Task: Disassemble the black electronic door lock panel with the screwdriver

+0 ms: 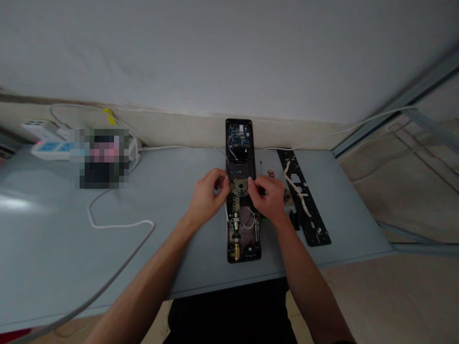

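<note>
There are two hands [210, 196] [268, 195], one disc [237, 186] (seemingly), one casing [247, 233].

left hand [210, 195] and right hand [269, 195] curled, 2 forearms [150, 270] extended.

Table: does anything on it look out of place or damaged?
Nothing looks spilled or plainly damaged. Oddest is the pixelated patch on the left of the table, hiding what lies there. A cable trails loosely across that side, and the black plate lies aslant beside the open case.

Grey wall [201, 62] behind blue-grey tbl [64, 243]; metal frame [435, 74] R, tan flr [390, 296].
</note>
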Demonstrator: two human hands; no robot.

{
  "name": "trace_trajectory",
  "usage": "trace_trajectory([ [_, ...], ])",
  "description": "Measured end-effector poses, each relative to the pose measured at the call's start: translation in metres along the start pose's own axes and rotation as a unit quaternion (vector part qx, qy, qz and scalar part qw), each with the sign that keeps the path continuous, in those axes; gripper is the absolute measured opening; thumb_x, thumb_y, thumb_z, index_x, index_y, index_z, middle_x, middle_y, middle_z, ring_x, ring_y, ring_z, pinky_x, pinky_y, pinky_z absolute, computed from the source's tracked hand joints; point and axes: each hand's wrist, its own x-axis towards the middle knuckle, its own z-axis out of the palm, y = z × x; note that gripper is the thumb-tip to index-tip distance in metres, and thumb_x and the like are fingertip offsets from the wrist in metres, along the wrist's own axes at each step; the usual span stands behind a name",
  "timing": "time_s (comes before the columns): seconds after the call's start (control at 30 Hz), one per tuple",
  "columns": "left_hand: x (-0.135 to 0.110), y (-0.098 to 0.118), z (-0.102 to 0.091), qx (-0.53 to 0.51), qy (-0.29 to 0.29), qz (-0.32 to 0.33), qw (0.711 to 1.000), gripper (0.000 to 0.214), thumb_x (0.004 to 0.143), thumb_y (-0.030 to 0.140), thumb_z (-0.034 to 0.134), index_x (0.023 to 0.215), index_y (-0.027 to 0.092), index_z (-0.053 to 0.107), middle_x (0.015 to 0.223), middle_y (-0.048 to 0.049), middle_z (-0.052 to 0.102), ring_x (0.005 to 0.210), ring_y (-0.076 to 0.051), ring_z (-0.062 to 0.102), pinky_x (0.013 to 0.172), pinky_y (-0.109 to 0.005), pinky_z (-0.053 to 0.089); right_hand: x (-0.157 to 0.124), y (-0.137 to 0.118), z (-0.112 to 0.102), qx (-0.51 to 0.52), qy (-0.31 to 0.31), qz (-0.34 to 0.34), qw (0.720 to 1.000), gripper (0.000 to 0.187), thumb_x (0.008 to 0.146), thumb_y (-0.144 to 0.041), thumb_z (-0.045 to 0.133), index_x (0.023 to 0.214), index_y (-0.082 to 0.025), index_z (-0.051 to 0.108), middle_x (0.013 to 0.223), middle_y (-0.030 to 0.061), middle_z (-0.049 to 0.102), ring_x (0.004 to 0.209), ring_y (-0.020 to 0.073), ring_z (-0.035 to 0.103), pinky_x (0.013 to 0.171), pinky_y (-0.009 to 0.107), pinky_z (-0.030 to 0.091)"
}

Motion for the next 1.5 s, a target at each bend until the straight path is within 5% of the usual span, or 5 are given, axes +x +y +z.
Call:
trace_trajectory([
  [0.77,-0.002,0.004,0.001,0.031,-0.008,0.037,0.999,0.005,0.098,0.019,0.06,0.094,0.018,0.062,0.069,0.0049,0.051,0.061,-0.011,0.051,0.059,-0.022,0.04,0.001,-0.002,-0.002,-0.002,0.017,0.002,1.0,0.04,0.095,-0.025,0.057,0.061,-0.024,0.036,0.054,-0.0066,0.039,0.051,0.0105,0.041,0.055,0.029,0.031],
  [0.93,-0.002,0.004,0.001,0.02,-0.016,0.02,0.999,0.006,0.097,0.019,0.057,0.091,0.019,0.058,0.07,0.0051,0.052,0.06,-0.01,0.051,0.057,-0.021,0.039,0.002,-0.006,-0.007,0.017,0.051,-0.004,0.999,0.008,0.089,-0.021,0.06,0.082,-0.025,0.057,0.073,-0.0021,0.059,0.062,0.0137,0.055,0.062,0.03,0.045],
  [1.07,-0.001,0.004,0.0,0.017,-0.019,0.02,0.999,0.007,0.097,0.018,0.056,0.089,0.019,0.056,0.069,0.0052,0.051,0.06,-0.01,0.05,0.058,-0.022,0.04,0.004,-0.007,-0.009,0.024,0.072,-0.016,0.997,0.015,0.077,-0.01,0.055,0.076,-0.025,0.057,0.088,0.0041,0.067,0.082,0.02,0.064,0.077,0.037,0.051],
  [1.5,-0.001,0.005,-0.001,0.025,-0.02,0.024,0.999,0.007,0.096,0.017,0.056,0.089,0.019,0.057,0.069,0.005,0.051,0.06,-0.01,0.051,0.057,-0.022,0.04,0.003,0.0,-0.011,0.072,0.072,0.0,0.995,0.021,0.065,-0.004,0.046,0.06,-0.025,0.046,0.059,-0.0016,0.051,0.064,0.0179,0.05,0.065,0.034,0.039],
])
